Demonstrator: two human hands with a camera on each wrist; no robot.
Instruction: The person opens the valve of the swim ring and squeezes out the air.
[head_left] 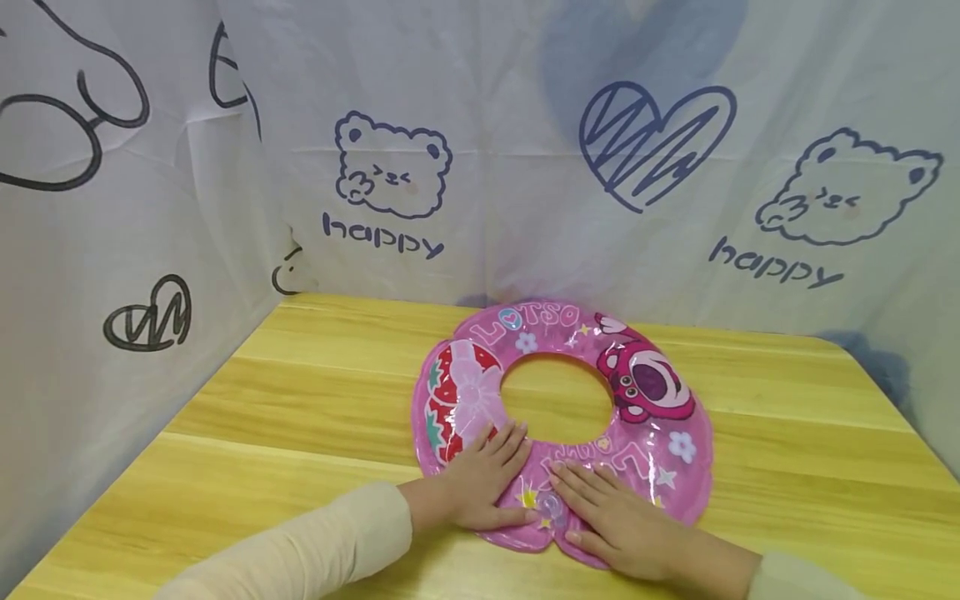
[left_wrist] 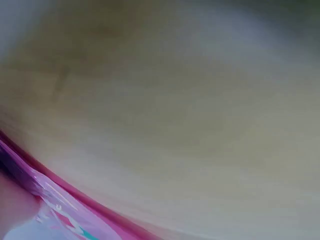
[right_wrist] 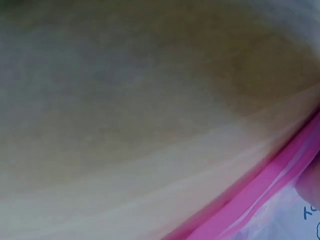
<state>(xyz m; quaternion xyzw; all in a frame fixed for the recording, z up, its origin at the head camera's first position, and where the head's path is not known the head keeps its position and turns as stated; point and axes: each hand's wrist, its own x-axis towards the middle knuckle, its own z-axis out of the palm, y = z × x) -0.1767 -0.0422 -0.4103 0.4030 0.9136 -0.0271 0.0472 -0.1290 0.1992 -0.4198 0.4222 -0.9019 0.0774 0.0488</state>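
A pink inflatable swim ring (head_left: 686, 400) lies on the wooden table, printed with LOTSO lettering, a bear, strawberries and flowers. My left hand (head_left: 487, 479) rests on the ring's near left part, fingers straight and pointing toward its centre hole. On the near right part my right hand (head_left: 626, 517) presses flat, fingers extended to the left. Between the two hands a round clear valve (head_left: 551, 505) shows on the ring's near side. The left wrist view catches the ring's pink edge (left_wrist: 95, 210) at lower left; the right wrist view has its edge (right_wrist: 250, 195) at lower right.
The yellow wood-grain table (head_left: 315, 400) extends on both sides of the ring. A white cloth (head_left: 517, 208) printed with bears, hearts and "happy" hangs behind the table's far edge. Another stretch of printed cloth (head_left: 202, 233) hangs along the left.
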